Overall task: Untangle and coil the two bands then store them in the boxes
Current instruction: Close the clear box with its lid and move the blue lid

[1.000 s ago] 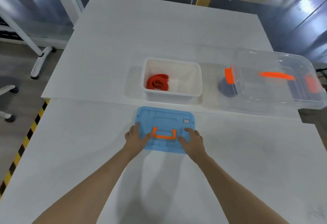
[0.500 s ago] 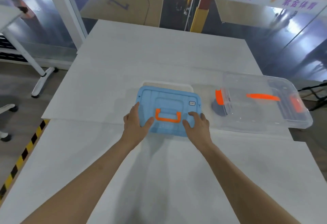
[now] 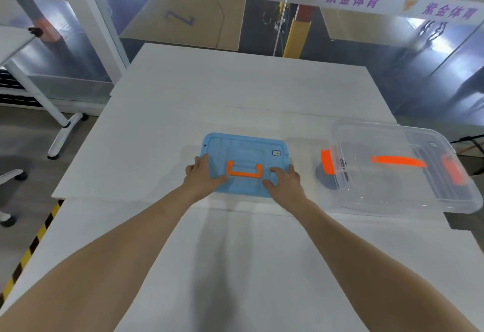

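A blue lid (image 3: pixel 243 153) with an orange handle (image 3: pixel 245 170) lies over the white box, which is hidden beneath it in the middle of the table. My left hand (image 3: pixel 203 177) lies on the lid's near-left corner, fingers straight along the left edge and thumb spread on top. My right hand (image 3: pixel 284 182) presses the near-right corner in the same way. To the right stands a clear box (image 3: pixel 408 195) with orange latches and an orange strap handle. A dark grey band (image 3: pixel 323 178) shows through its left end. The orange band is out of sight under the lid.
Two white tables (image 3: pixel 235 90) are pushed together; their seam runs just in front of the boxes. A glass wall with purple lettering stands behind. A white table leg and a chair base stand on the floor at left, beside yellow-black floor tape.
Both hands lifted the blue lid from the near table and set it over the white box, covering the coiled orange band. The view tilted up.
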Demonstrator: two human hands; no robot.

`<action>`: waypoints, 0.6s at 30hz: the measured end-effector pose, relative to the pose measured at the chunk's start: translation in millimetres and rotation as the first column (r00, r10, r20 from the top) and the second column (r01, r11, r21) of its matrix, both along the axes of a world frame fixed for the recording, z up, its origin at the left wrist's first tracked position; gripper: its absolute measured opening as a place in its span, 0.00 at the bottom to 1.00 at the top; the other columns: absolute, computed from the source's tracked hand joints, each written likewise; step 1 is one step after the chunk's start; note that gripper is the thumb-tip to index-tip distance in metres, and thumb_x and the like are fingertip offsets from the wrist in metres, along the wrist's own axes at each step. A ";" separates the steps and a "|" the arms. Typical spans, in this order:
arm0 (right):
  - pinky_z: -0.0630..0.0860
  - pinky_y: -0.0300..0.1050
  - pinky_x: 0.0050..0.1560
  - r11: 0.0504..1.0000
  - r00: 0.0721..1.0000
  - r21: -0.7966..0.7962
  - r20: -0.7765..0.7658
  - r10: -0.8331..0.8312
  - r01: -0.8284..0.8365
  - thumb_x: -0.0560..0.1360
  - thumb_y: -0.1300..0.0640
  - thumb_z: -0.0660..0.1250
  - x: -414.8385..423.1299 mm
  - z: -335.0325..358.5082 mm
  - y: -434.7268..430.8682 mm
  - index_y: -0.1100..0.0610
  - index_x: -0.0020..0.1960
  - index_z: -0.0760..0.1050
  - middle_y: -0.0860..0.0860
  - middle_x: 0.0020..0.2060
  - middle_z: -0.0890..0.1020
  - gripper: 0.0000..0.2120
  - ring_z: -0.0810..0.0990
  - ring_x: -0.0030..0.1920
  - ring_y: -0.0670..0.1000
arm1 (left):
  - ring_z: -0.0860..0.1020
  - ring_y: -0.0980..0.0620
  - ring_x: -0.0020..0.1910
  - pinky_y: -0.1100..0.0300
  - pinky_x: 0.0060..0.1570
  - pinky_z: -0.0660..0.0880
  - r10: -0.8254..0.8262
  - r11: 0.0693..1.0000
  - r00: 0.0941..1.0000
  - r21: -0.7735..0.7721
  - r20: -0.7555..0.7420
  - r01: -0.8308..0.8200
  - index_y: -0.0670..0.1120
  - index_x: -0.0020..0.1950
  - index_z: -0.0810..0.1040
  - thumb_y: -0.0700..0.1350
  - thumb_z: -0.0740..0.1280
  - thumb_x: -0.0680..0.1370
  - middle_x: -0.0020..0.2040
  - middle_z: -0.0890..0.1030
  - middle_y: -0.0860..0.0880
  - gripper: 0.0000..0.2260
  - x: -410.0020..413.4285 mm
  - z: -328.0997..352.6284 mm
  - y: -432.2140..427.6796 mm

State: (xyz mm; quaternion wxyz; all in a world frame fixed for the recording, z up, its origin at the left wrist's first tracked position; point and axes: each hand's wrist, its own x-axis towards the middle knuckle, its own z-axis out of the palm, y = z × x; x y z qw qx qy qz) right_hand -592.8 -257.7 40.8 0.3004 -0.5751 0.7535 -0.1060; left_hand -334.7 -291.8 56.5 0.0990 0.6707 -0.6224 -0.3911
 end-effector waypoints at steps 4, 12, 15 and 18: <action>0.60 0.58 0.83 0.993 0.993 -0.027 -0.041 0.111 -0.112 0.82 0.42 0.67 -0.1 -6.7 3.4 0.48 0.81 0.65 0.58 0.86 0.46 0.30 0.53 0.84 0.63 | 0.54 0.35 0.80 0.43 0.77 0.59 -0.026 0.999 0.998 -0.026 0.060 0.028 0.45 0.81 0.53 0.62 0.74 0.74 0.82 0.52 0.42 0.45 2.1 -17.5 0.6; 0.50 0.59 0.85 0.981 0.973 0.062 -0.126 0.193 -0.186 0.85 0.37 0.58 -1.4 -7.7 7.6 0.44 0.85 0.55 0.56 0.87 0.40 0.32 0.41 0.86 0.63 | 0.54 0.34 0.80 0.41 0.76 0.63 -0.149 0.985 0.945 -0.042 0.292 0.168 0.45 0.82 0.50 0.63 0.67 0.79 0.84 0.40 0.42 0.42 0.0 -31.1 11.8; 0.50 0.60 0.85 0.969 0.954 0.102 -0.183 0.238 -0.223 0.85 0.36 0.56 -2.0 1.0 7.2 0.43 0.85 0.55 0.57 0.87 0.42 0.31 0.42 0.86 0.63 | 0.43 0.34 0.83 0.38 0.80 0.50 -0.189 0.980 0.919 0.004 0.345 0.200 0.47 0.84 0.45 0.65 0.64 0.79 0.84 0.37 0.41 0.44 -0.3 -25.5 13.7; 0.57 0.61 0.83 0.973 0.947 0.071 -0.223 0.232 -0.222 0.85 0.38 0.57 -4.0 13.3 13.8 0.46 0.82 0.63 0.58 0.86 0.51 0.28 0.49 0.86 0.63 | 0.41 0.35 0.83 0.37 0.79 0.50 -0.202 0.977 0.916 0.010 0.346 0.212 0.48 0.84 0.48 0.66 0.61 0.80 0.84 0.39 0.40 0.41 -1.6 -16.7 22.1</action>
